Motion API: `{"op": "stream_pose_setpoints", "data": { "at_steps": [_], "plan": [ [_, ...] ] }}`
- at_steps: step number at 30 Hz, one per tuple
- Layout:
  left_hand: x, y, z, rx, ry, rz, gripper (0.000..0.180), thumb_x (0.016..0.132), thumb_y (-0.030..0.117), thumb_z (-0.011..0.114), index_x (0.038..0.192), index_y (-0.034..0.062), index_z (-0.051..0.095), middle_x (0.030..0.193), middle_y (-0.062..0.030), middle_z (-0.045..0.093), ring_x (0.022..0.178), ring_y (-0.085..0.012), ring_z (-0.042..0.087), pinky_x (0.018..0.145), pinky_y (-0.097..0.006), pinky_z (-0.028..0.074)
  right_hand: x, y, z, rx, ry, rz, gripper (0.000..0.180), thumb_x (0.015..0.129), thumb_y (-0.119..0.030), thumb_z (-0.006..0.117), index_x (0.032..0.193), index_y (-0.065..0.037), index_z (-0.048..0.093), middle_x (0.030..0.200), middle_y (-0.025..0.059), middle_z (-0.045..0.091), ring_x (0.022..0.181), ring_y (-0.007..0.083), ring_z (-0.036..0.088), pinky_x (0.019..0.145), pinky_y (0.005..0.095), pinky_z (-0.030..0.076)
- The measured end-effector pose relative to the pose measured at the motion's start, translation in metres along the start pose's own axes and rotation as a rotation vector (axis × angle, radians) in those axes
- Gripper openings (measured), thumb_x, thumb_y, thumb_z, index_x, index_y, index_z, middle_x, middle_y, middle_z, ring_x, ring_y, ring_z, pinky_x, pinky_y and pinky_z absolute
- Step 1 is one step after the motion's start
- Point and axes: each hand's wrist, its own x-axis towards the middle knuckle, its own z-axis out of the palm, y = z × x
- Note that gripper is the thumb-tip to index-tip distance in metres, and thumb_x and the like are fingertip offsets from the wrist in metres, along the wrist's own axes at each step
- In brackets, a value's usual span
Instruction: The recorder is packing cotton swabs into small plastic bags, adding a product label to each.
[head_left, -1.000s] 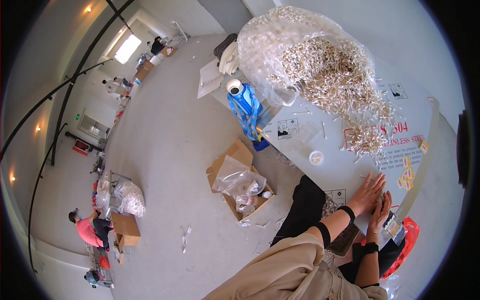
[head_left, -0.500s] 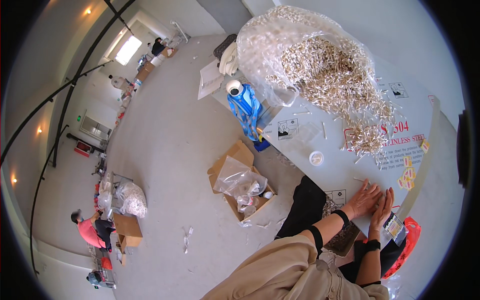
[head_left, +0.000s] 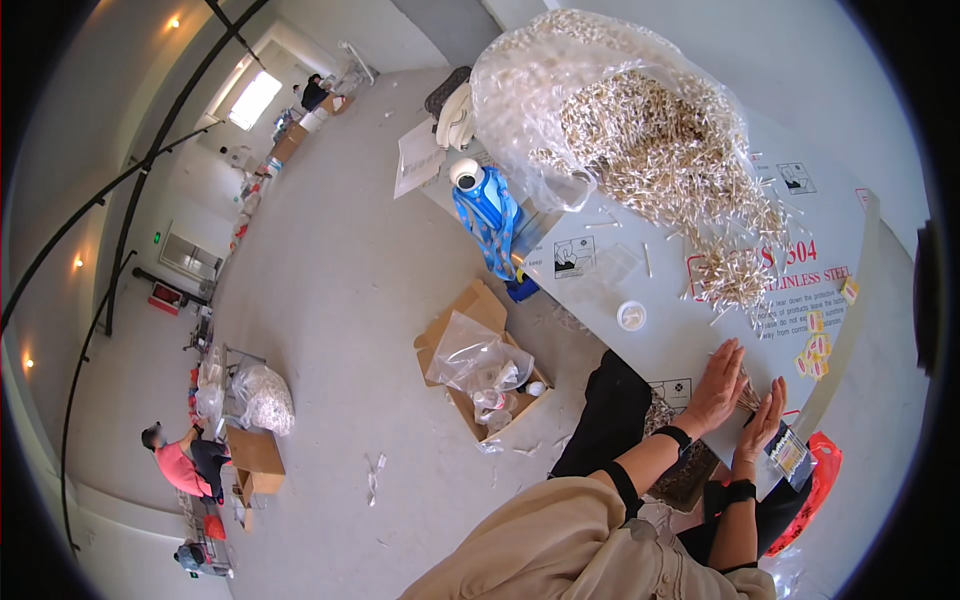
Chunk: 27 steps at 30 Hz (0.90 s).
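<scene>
The two hands are drawing together at the near edge of the desk (head_left: 640, 350). A second ago the left hand (head_left: 715, 385) was lying spread flat with the right hand (head_left: 763, 422) apart beside it; now both are standing more on edge, palms facing each other, pressing a small bundle of pale sticks (head_left: 747, 397) between them (the bundle is mostly hidden by the fingers (head_left: 728, 352)). Far off on the floor, the person in the pink top (head_left: 178, 462) is shifting slightly leftward.
</scene>
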Motion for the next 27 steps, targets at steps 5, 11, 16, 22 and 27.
{"op": "stream_pose_setpoints", "data": {
  "at_steps": [5,11,16,22,27],
  "plan": [
    [0.004,0.002,0.010,0.022,-0.088,0.007,0.060,0.086,0.005,0.057,0.141,-0.0032,0.034,0.147,-0.0229,0.032,0.140,-0.0401,0.028,0.116,-0.047,0.023,0.006,-0.009,0.014,0.040,-0.051,-0.015,0.035,0.101,-0.017,0.045,0.128,0.003,0.055,0.141,0.0173,0.049,0.131,0.0300,0.046,0.110,0.0380,0.033],
    [0.006,0.021,-0.026,0.057,-0.086,0.022,0.054,0.074,0.000,0.058,0.127,-0.0021,0.046,0.131,-0.0200,0.045,0.123,-0.0378,0.042,0.101,-0.047,0.036,0.009,0.002,-0.007,0.079,-0.120,0.032,0.034,0.101,-0.016,0.046,0.128,0.004,0.055,0.138,0.0160,0.051,0.128,0.0279,0.048,0.110,0.0365,0.034],
    [-0.010,0.016,-0.054,0.260,-0.303,-0.079,0.032,0.064,-0.001,0.061,0.095,0.0029,0.054,0.101,-0.0127,0.055,0.101,-0.0330,0.050,0.084,-0.043,0.039,0.010,0.001,-0.010,0.148,-0.129,0.057,0.034,0.100,-0.014,0.047,0.127,0.005,0.055,0.137,0.0153,0.052,0.126,0.0262,0.049,0.109,0.0359,0.034],
    [-0.007,0.023,-0.034,0.163,-0.202,0.043,0.027,0.066,0.002,0.062,0.091,0.0035,0.054,0.100,-0.0129,0.053,0.101,-0.0317,0.049,0.084,-0.043,0.038,0.009,0.000,-0.008,0.118,-0.119,0.029,0.035,0.101,-0.017,0.047,0.127,0.005,0.055,0.136,0.0162,0.053,0.126,0.0274,0.049,0.109,0.0364,0.034],
    [0.015,0.026,-0.019,0.283,-0.208,0.169,0.042,0.075,0.005,0.061,0.116,0.0000,0.056,0.132,-0.0164,0.048,0.128,-0.0326,0.041,0.105,-0.047,0.032,0.009,-0.005,-0.010,0.120,-0.122,0.077,0.037,0.101,-0.020,0.047,0.127,0.004,0.055,0.135,0.0169,0.054,0.126,0.0282,0.050,0.109,0.0369,0.034]
  ]
}}
